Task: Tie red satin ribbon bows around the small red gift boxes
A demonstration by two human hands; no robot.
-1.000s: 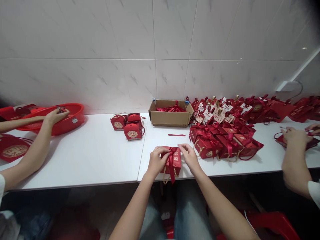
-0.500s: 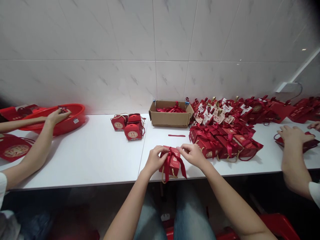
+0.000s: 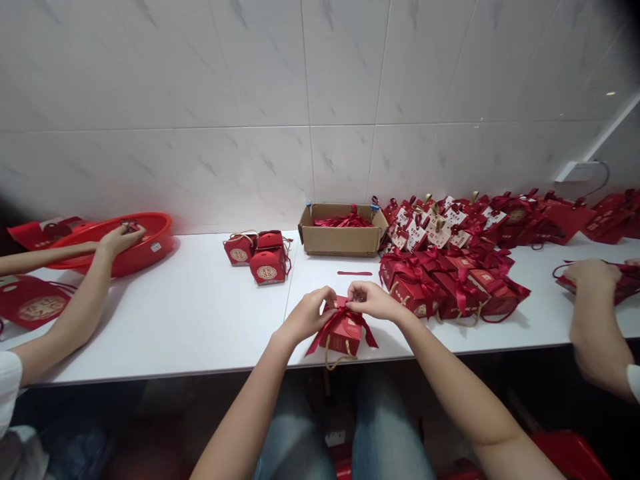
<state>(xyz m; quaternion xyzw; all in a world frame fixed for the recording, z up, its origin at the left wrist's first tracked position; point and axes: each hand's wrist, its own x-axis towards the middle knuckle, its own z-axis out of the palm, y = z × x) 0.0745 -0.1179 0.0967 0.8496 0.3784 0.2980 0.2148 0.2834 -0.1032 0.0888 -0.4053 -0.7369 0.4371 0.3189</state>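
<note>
A small red gift box [image 3: 345,339] with gold rope handles stands near the table's front edge, straight before me. Dark red ribbon [image 3: 369,333] is looped on top of it, its tails hanging to both sides. My left hand [image 3: 311,313] pinches the ribbon at the left of the knot. On the right, my right hand [image 3: 371,300] has thumb and fingertips closed on the ribbon too. The knot lies between my fingertips, partly hidden by them. Just beyond the box a single flat red strip [image 3: 355,273] lies on the table.
A cardboard box [image 3: 341,241] of red ribbons stands by the wall. Rows of ribboned red boxes [image 3: 457,293] sit to my right, and several plain red boxes [image 3: 267,268] to my left. Co-workers' hands work at a red basin [image 3: 150,257] and a dark red bag [image 3: 627,283].
My right hand has moved left onto the ribbon and closed on it. One ribbon tail now spreads to the left. At far right, the co-worker's hand has closed down over the bag.
</note>
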